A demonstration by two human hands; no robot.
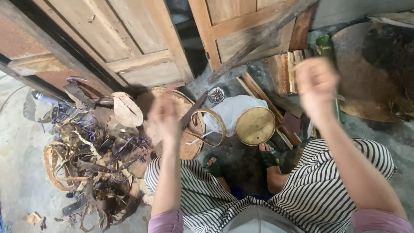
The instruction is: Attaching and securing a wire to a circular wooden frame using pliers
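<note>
I sit in striped trousers with both hands raised and motion-blurred. My left hand (166, 114) hovers over a round brown tray (148, 101), close to a dark strip (193, 111) and a curved hoop (214, 119); the blur hides its grip. My right hand (317, 84) is up at the right with the fingers curled, above a pale round disc (254, 126) and some wooden slats (258, 92). Nothing can be made out in either hand. My feet in green sandals (269, 156) rest on the floor below.
A heap of brown and purple scrap strips (90, 159) lies at the left. A white sack (235, 110) and a small metal tin (216, 95) sit ahead. Wooden doors (142, 43) stand behind, a blurred long pole (258, 36) across them. A green bamboo tube (325, 47) is at the right.
</note>
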